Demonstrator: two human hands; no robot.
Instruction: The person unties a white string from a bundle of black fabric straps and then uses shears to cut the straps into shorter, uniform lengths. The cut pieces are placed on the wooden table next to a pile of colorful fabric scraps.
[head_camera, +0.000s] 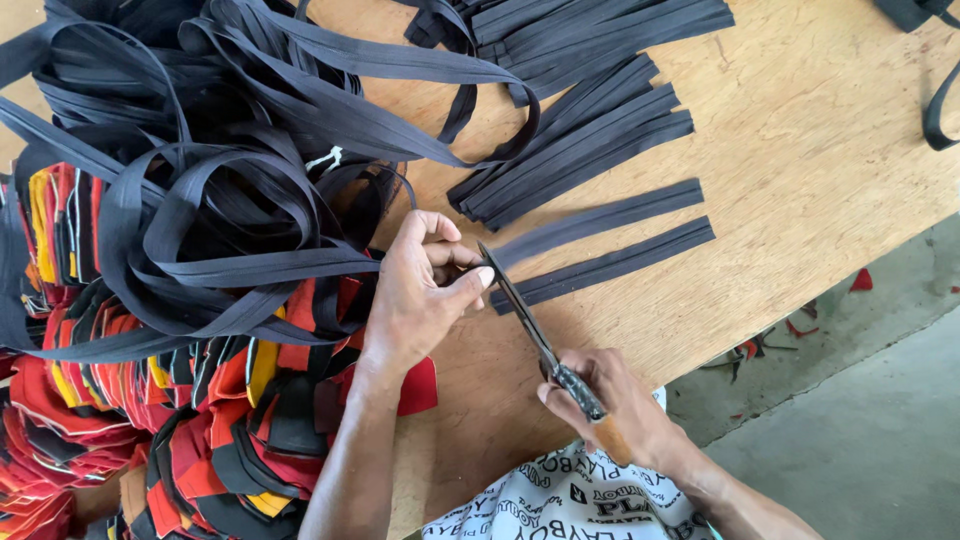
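A bare plywood worktable (820, 130) carried a tangled heap of long black fabric tape (230, 190) and cut black strips (590, 130). The left hand (420, 290) pinched the tape end, fingers together, right at the dark metal scissors' (530, 320) blades. The right hand (610, 405) was closed around the scissors' handles.

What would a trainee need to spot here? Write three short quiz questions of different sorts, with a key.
1. True or false: the right hand grips the long metal scissors.
2. What does the left hand pinch? A) dark flat fabric strip B) red fabric scrap on the floor C) white cord
3. Fill in: the cut dark strips lie on the bare ____ table.

Key: 1 true; 2 A; 3 wooden. The tangled pile of long dark tape sits beside the left hand.
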